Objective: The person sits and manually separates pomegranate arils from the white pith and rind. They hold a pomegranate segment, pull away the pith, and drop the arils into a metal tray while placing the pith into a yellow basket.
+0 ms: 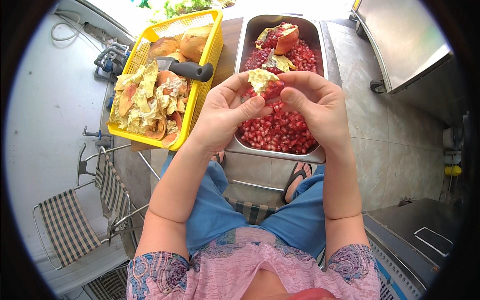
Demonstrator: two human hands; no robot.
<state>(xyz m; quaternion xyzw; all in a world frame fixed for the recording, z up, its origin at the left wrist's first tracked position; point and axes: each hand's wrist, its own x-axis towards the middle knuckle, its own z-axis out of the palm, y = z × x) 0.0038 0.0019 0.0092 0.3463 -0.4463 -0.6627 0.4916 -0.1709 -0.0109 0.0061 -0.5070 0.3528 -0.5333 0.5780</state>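
My left hand [228, 107] and my right hand [313, 105] together hold a pomegranate piece [268, 85] with pale pith and red seeds. Both are above a steel pan [242, 144] filled with loose pomegranate seeds [281, 129]. At the pan's far end lie an opened pomegranate chunk with rind [287, 39] and another seeded piece [258, 59]. To the left, a yellow plastic basket [193, 116] holds peels and pith [140, 99], with whole pomegranates [195, 42] at its far end. A knife with a dark handle [191, 70] rests across the basket, its blade partly among the fruit.
A folding chair with checked fabric [69, 227] stands at the lower left. Pipes with valves [108, 62] run along the left wall. A wheeled steel unit [405, 41] is at the upper right, and a dark-topped appliance [412, 232] at the lower right.
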